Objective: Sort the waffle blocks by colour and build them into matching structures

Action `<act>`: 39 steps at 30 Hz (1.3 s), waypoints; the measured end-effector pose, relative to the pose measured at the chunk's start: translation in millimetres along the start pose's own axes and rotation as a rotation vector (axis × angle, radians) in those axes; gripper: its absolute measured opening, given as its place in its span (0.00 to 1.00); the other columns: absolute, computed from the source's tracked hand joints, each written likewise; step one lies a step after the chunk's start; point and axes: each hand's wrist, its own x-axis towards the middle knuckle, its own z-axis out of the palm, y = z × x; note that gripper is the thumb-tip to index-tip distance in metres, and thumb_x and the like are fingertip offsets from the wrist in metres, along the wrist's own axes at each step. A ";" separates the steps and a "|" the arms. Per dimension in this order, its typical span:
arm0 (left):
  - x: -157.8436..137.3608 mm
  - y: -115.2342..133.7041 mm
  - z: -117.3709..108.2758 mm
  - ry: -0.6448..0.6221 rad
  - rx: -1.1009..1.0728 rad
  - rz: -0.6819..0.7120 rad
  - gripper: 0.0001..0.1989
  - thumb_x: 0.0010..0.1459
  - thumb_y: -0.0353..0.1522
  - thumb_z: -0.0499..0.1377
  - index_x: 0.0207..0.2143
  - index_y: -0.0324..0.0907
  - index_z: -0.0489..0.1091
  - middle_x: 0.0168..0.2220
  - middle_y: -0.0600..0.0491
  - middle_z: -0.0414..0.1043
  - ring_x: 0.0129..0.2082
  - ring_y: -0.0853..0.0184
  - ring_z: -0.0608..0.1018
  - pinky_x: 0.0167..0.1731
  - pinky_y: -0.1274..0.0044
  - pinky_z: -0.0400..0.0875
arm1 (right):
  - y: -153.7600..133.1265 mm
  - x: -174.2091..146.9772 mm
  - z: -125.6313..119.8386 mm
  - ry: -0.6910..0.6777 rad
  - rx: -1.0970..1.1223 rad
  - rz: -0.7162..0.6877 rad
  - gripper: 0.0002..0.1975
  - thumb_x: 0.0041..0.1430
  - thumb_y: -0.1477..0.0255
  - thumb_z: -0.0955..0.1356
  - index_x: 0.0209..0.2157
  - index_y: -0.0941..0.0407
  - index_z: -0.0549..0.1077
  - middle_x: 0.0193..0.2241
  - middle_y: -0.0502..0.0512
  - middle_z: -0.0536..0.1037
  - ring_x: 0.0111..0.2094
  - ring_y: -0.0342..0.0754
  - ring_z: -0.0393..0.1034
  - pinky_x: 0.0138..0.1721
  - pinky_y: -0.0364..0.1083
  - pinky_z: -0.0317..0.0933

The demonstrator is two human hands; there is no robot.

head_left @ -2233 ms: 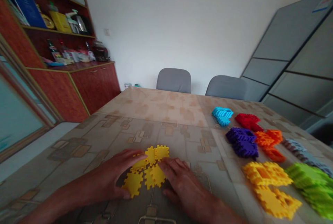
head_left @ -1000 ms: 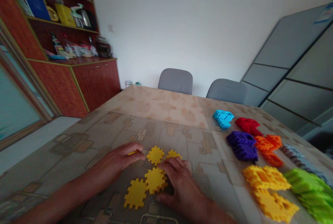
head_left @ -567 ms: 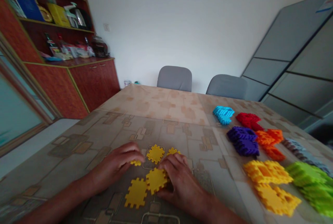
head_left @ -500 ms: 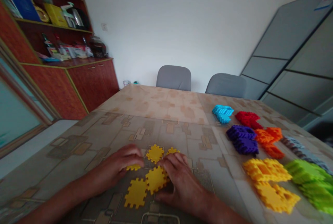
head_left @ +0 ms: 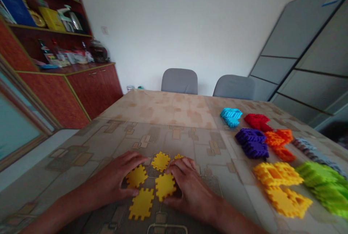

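Several flat yellow interlocking tiles with notched edges lie on the table in front of me. My left hand (head_left: 123,174) curves around a left yellow tile (head_left: 136,176), fingers at its far side and thumb at its near edge. My right hand (head_left: 187,187) has thumb and fingers around the right side of another yellow tile (head_left: 165,187). Between the hands and nearer to me rests a lower yellow tile (head_left: 141,204). A far yellow tile (head_left: 161,161) lies beyond my fingertips. One more yellow tile (head_left: 178,156) is mostly hidden behind my right fingers.
On the right side of the patterned table (head_left: 174,114) stand piles of notched pieces: light blue (head_left: 231,117), red (head_left: 257,121), purple (head_left: 252,143), orange (head_left: 280,142), grey (head_left: 318,154), amber (head_left: 282,187) and green (head_left: 323,187). Two grey chairs (head_left: 179,80) stand at the far edge.
The left tile now shows its face, with my left thumb opened out toward the lower tile. The tile at my right hand has turned slightly and sits apart from the lower tile.
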 end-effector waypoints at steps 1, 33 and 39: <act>-0.1 1.1 1.9 0.007 -0.004 0.001 0.39 0.50 0.35 0.70 0.64 0.57 0.61 0.62 0.52 0.65 0.61 0.50 0.68 0.61 0.63 0.64 | 1.0 0.1 -0.6 0.005 -0.003 -0.004 0.26 0.51 0.62 0.77 0.50 0.54 0.70 0.49 0.52 0.73 0.51 0.51 0.62 0.56 0.50 0.51; -1.4 -0.2 -0.4 -0.036 -0.067 0.026 0.35 0.57 0.33 0.65 0.65 0.58 0.58 0.65 0.53 0.61 0.64 0.53 0.65 0.63 0.64 0.62 | 32.5 6.8 -25.5 -0.019 -0.168 0.119 0.23 0.56 0.76 0.70 0.55 0.60 0.71 0.48 0.62 0.73 0.50 0.56 0.66 0.55 0.53 0.62; 0.5 5.8 -14.0 0.013 -0.099 0.019 0.35 0.57 0.30 0.63 0.65 0.58 0.59 0.63 0.53 0.64 0.62 0.55 0.68 0.62 0.64 0.63 | 45.4 9.2 -37.0 0.057 -0.131 0.311 0.24 0.60 0.81 0.60 0.58 0.62 0.68 0.43 0.63 0.78 0.43 0.51 0.75 0.46 0.47 0.66</act>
